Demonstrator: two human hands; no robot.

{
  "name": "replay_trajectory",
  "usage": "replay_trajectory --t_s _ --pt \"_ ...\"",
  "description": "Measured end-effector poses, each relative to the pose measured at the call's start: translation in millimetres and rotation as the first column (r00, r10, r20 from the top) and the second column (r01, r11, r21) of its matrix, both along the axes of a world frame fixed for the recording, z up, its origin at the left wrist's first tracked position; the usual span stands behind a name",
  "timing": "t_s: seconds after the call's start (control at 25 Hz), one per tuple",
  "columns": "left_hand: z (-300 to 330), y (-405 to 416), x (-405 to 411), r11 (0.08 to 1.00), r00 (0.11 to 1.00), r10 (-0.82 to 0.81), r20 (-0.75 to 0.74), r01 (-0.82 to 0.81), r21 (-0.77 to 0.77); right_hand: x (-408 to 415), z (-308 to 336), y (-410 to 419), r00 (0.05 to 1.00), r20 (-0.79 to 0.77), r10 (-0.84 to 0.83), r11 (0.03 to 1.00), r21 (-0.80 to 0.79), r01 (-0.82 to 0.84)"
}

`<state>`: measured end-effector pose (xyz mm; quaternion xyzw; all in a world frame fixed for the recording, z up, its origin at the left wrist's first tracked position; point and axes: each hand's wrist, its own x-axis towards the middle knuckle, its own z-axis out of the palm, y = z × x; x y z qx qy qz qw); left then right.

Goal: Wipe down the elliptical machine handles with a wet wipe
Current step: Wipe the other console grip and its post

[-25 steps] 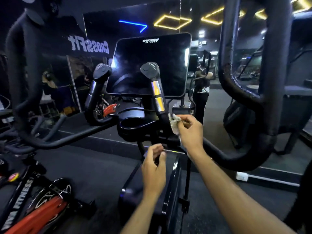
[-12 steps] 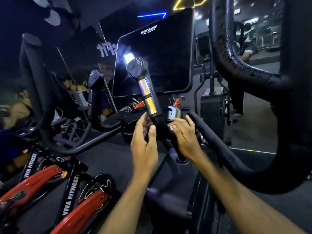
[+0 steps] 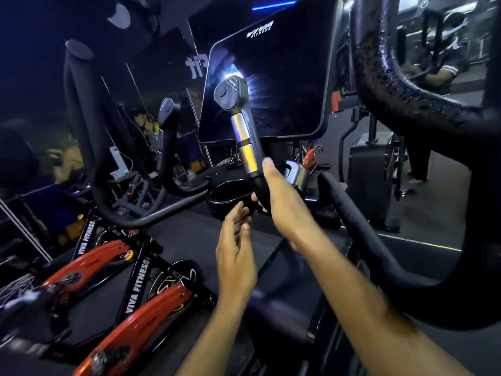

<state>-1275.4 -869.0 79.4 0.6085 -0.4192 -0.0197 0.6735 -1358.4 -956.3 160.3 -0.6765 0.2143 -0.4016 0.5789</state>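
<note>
Far left: two red and black spin bikes point(image 3: 127, 270) lettered VIVA FITNESS, glossy red frames, dark rubber floor under them. Above them a tall black foam-padded moving arm point(image 3: 78, 104) with flat round cap, matte. Next right: the left fixed handle point(image 3: 166, 137), black, curved, grey angular cap on top, nobody touching it.

Centre: black cup holder point(image 3: 227, 195), round, glossy plastic, just left of the right handle's base. Left hand point(image 3: 235, 256) sits below and beside the cup holder, fingers straight and loose, holding nothing, not touching the handle. Motion blur on fingertips.

Task item: right fixed handle point(image 3: 244, 137), upright, slightly tilted left, centre frame in front of the console screen point(image 3: 271, 82). Grey wedge cap with a round button on top, two shiny metal sensor plates below (upper silver, lower reflecting yellow), black rubber grip at the bottom. Right hand point(image 3: 282, 202) wraps the black lower section just under the lower plate, thumb up along the side, fingers curled round the back. Wet wipe not visible; cannot tell if it is under the palm.

Screen is dark glossy glass, VIVA logo at top, glare patch behind the cap.

Right: thick black padded loop handle point(image 3: 379, 77), pitted with droplets or wear, and a lower padded bar point(image 3: 360, 234) sweeping under the right forearm, partly blocking the mirror and floor behind. Person seen in the mirror point(image 3: 439, 71), upper right, blurred.
</note>
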Motion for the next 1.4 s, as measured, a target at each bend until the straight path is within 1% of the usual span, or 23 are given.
replay_trajectory --t_s 0.04,0.08,0.12,0.2,0.28,0.36,0.4,0.48,0.56,0.6,0.72,0.76,0.84,0.92,1.0,1.08,1.16,1.2,1.24,1.28,1.32,1.36,1.4 --pt "-3.9 1.3 -2.7 1.000 1.000 -0.002 -0.020 0.002 0.013 0.9 13.9 -0.7 0.996 0.059 0.072 0.993 0.085 -0.077" --pt "-7.5 3.3 -5.4 1.000 0.999 -0.003 -0.038 0.004 0.020 0.9 24.0 -0.8 0.989 0.116 0.091 0.986 0.132 -0.106" --pt "-11.2 4.7 -6.8 1.000 0.998 0.001 -0.056 0.001 0.026 2.7 26.0 -3.6 0.985 0.144 0.094 0.984 0.138 -0.114" --pt "-16.9 7.7 -8.0 0.999 0.997 0.016 -0.076 -0.013 0.042 5.1 22.7 -11.5 0.980 0.114 0.162 0.983 0.070 -0.170" --pt "-20.7 13.3 -7.9 0.997 0.997 0.036 -0.067 -0.032 0.072 7.7 18.6 -22.9 0.954 0.061 0.294 0.954 0.031 -0.297" --pt "-23.7 20.2 -7.3 0.991 0.997 0.048 -0.059 -0.040 0.128 10.0 13.0 -30.7 0.944 0.011 0.329 0.944 0.007 -0.329" --pt "-25.6 24.2 -6.3 0.988 0.997 0.052 -0.054 -0.043 0.151 10.9 4.8 -33.2 0.957 0.004 0.292 0.955 -0.058 -0.291" --pt "-30.7 32.9 -1.5 0.983 0.997 0.063 -0.035 -0.056 0.173 12.1 -24.3 -37.7 0.994 0.045 0.098 0.947 -0.311 -0.079" --pt "-34.6 41.5 5.0 0.978 0.996 0.088 -0.017 -0.083 0.192 15.0 -55.0 -47.8 0.983 0.164 -0.079 0.818 -0.553 0.158" --pt "-36.2 45.2 7.4 0.973 0.995 0.100 -0.013 -0.095 0.212 17.9 -66.2 -55.2 0.965 0.217 -0.150 0.751 -0.609 0.254" --pt "-40.7 54.3 8.0 0.963 0.995 0.103 -0.014 -0.096 0.251 22.0 -82.0 -72.8 0.898 0.299 -0.322 0.617 -0.653 0.439" --pt "-42.0 56.4 6.9 0.964 0.995 0.099 -0.009 -0.094 0.250 22.7 -88.6 -77.0 0.882 0.313 -0.353 0.597 -0.650 0.470" --pt "-43.6 58.7 3.6 0.962 0.996 0.093 0.003 -0.090 0.258 23.0 -96.9 -79.0 0.877 0.325 -0.355 0.615 -0.625 0.480" --pt "-46.6 60.5 -0.4 0.957 0.996 0.088 0.004 -0.085 0.277 24.7 -99.2 -65.2 0.865 0.352 -0.357 0.702 -0.510 0.497" --pt "-49.9 62.0 -3.7 0.957 0.996 0.090 -0.006 -0.085 0.276 28.2 -98.0 -31.5 0.818 0.416 -0.397 0.812 -0.256 0.524" --pt "-53.1 58.4 -6.1 0.959 0.996 0.088 -0.008 -0.083 0.272 26.8 -94.4 8.2 0.795 0.443 -0.414 0.878 -0.039 0.478" --pt "-54.3 53.0 -9.6 0.960 0.996 0.079 -0.029 -0.068 0.271 20.2 -92.5 30.3 0.803 0.474 -0.360 0.919 0.030 0.393" --pt "-53.8 50.8 -12.4 0.962 0.997 0.070 -0.042 -0.056 0.267 15.3 -93.3 33.2 0.792 0.493 -0.360 0.921 0.055 0.385" --pt "-53.1 49.6 -14.6 0.963 0.997 0.063 -0.048 -0.048 0.264 10.3 -96.1 31.2 0.763 0.514 -0.393 0.914 0.127 0.385" --pt "-52.7 49.5 -16.7 0.965 0.997 0.057 -0.051 -0.042 0.260 8.4 -98.3 24.4 0.723 0.518 -0.458 0.889 0.264 0.374" --pt "-52.8 49.4 -18.6 0.966 0.997 0.051 -0.052 -0.036 0.258 6.6 -103.0 14.8 0.701 0.507 -0.501 0.848 0.450 0.281" --pt "-53.7 49.8 -19.2 0.965 0.997 0.050 -0.055 -0.034 0.261 8.3 -104.0 3.9 0.709 0.493 -0.505 0.790 0.594 0.150" --pt "-55.6 50.4 -19.3 0.961 0.997 0.056 -0.060 -0.038 0.272 10.2 -102.3 -6.9 0.738 0.476 -0.479 0.738 0.673 0.045"
